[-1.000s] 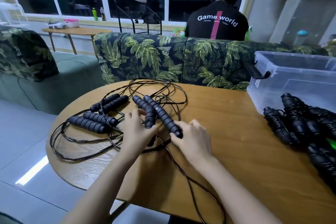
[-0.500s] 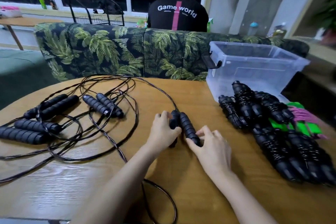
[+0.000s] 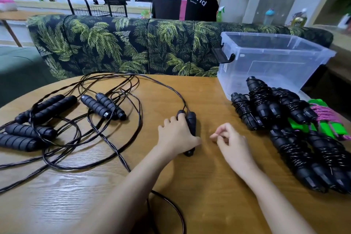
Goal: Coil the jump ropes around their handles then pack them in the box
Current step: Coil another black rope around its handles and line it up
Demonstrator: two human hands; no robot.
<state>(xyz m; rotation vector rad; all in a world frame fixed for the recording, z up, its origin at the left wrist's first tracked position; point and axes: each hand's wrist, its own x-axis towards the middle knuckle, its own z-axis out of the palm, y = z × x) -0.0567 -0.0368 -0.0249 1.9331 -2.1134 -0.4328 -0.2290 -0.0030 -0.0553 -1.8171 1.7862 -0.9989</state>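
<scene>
White lettering reading "Game world" is arching across the back of a black shirt point(image 3: 205, 12) at twelve o'clock, beyond the sofa point(image 3: 117, 47). A smaller line beneath is showing "vacation" and "forever", its middle word being too blurred to read.

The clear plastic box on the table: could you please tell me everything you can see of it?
The clear plastic box is a translucent, rectangular tub with a thick rim and a black latch handle on its left end. It stands upright and lidless at the table's far right edge, seemingly empty. Close before its front wall lie coiled black jump ropes.
</scene>
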